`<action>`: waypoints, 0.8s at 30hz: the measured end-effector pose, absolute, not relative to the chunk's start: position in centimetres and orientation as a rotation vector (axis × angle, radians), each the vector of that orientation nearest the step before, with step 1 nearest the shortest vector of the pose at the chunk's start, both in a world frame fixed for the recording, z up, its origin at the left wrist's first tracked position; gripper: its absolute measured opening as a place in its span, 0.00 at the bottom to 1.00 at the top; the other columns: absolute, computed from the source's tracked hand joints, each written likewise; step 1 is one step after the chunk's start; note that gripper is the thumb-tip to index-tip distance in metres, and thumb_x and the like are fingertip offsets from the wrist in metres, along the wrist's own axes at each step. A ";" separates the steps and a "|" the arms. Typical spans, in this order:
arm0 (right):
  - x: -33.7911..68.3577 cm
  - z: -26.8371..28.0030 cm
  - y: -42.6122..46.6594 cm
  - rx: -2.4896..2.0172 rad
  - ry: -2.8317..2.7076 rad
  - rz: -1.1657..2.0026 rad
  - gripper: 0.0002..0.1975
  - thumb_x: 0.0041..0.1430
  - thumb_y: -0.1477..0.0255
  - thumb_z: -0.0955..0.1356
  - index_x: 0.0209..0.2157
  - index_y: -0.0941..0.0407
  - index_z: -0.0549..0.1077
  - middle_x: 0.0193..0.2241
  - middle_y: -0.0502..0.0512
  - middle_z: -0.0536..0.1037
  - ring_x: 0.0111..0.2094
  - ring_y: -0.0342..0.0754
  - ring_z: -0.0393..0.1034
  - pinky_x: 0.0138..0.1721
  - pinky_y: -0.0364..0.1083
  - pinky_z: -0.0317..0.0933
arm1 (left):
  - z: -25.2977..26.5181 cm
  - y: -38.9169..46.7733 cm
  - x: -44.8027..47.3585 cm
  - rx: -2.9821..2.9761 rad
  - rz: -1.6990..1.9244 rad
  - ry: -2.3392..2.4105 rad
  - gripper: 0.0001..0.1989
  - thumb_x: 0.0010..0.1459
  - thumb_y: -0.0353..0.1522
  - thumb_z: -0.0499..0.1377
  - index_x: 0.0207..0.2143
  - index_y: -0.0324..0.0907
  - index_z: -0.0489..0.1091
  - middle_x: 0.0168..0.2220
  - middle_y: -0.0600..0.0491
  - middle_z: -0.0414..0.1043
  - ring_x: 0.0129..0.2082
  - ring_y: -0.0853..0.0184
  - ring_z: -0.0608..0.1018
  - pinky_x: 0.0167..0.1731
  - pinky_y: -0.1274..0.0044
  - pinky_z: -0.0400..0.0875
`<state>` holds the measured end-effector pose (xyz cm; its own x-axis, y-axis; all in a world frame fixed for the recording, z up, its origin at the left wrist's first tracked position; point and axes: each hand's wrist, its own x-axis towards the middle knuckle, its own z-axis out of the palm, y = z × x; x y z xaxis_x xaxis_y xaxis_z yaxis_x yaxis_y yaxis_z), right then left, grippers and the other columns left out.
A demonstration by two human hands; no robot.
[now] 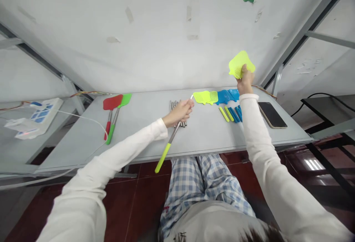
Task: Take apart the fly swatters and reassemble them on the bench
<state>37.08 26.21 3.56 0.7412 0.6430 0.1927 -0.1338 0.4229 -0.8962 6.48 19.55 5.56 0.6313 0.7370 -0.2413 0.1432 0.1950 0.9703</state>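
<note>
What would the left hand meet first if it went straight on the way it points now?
Most likely the leftmost yellow-green mesh head, lying toward the back of the table: the left hand points that way. It seems raised, though, so it might pass above; depth is unclear.

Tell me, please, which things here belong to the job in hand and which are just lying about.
Likely the job:
held yellow-gripped rod
held yellow swatter head
loose swatter heads
loose grips
metal tubes
red swatter
green swatter

Likely lying about:
smartphone
power strip
</note>
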 end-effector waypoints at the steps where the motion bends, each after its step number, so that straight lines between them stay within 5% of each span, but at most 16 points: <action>1: 37.4 3.3 26.3 -1.066 -0.605 0.561 0.13 0.55 0.63 0.68 0.39 0.56 0.70 0.47 0.58 0.75 0.52 0.51 0.69 0.42 0.53 0.73 | 5.5 20.0 6.0 1.288 0.541 0.836 0.14 0.66 0.39 0.47 0.28 0.44 0.54 0.17 0.66 0.40 0.10 0.81 0.45 0.12 0.86 0.36; 7: 31.9 -0.7 28.0 -1.559 -0.882 0.768 0.19 0.45 0.70 0.74 0.37 0.54 0.64 0.39 0.58 0.75 0.40 0.51 0.72 0.32 0.52 0.74 | 6.1 24.0 6.7 1.021 0.694 0.689 0.14 0.66 0.38 0.47 0.27 0.43 0.55 0.16 0.66 0.40 0.10 0.81 0.43 0.10 0.87 0.35; 14: 29.9 -3.8 29.2 -1.830 -1.119 0.620 0.25 0.40 0.73 0.76 0.38 0.56 0.61 0.43 0.64 0.73 0.48 0.56 0.68 0.51 0.56 0.64 | 5.7 25.4 8.1 0.842 0.708 0.632 0.14 0.65 0.38 0.47 0.29 0.41 0.61 0.14 0.66 0.40 0.09 0.81 0.44 0.09 0.88 0.35; 21: 27.8 -4.0 27.3 -1.867 -1.173 0.234 0.26 0.45 0.60 0.75 0.40 0.60 0.64 0.52 0.77 0.64 0.61 0.69 0.51 0.57 0.64 0.52 | 4.4 26.7 9.5 0.675 0.759 0.654 0.09 0.63 0.33 0.51 0.29 0.40 0.61 0.15 0.66 0.42 0.10 0.81 0.47 0.09 0.88 0.38; 24: 26.1 -3.0 24.5 -1.674 -1.275 0.412 0.23 0.53 0.52 0.68 0.38 0.57 0.68 0.48 0.69 0.70 0.56 0.62 0.61 0.52 0.58 0.59 | 3.9 27.9 10.5 0.569 0.841 0.699 0.08 0.63 0.29 0.49 0.29 0.40 0.60 0.15 0.65 0.44 0.11 0.82 0.48 0.10 0.89 0.40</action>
<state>26.15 24.47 -2.97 0.3974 0.8774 0.2686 0.5550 0.0032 -0.8318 10.51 27.88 3.93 0.4739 0.8187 -0.3244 -0.4689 0.5464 0.6940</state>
